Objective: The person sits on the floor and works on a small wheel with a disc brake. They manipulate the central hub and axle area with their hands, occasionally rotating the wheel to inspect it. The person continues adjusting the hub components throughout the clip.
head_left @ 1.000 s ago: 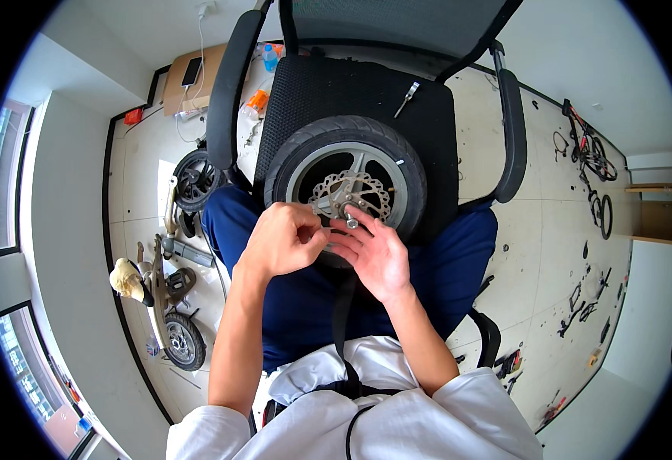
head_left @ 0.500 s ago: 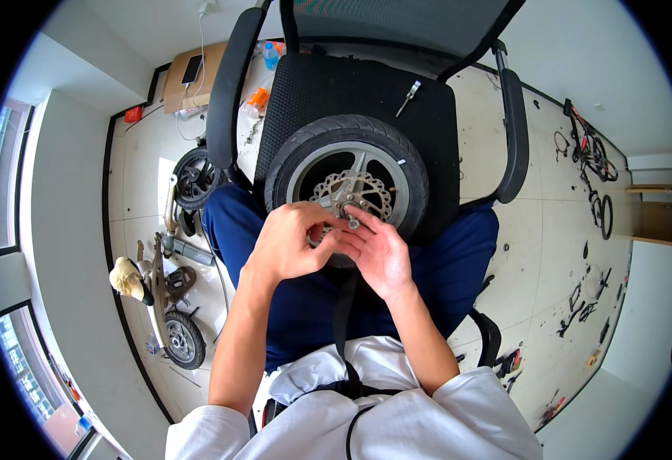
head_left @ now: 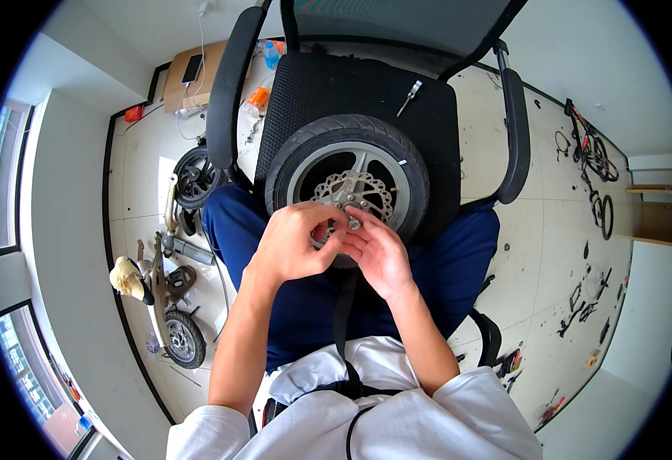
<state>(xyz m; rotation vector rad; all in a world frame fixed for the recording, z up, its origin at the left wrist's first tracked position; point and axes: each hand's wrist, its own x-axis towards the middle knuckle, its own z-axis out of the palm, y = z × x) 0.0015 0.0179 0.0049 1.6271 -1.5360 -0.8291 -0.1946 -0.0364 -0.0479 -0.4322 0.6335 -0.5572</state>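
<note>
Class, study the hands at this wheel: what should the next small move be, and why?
Perhaps bring the left hand to the metal bolt and steady it: the bolt stands out near the middle of the wheel, the right hand is beside it, and the left hand is curled close by.

We've got a white shirt (head_left: 397, 437) at six o'clock, short sleeves (head_left: 207, 433) at seven and five! Navy trousers (head_left: 298, 318) too, and we spot a black strap (head_left: 343, 314) running toward twelve, thin black cord (head_left: 349, 438) at six.
</note>
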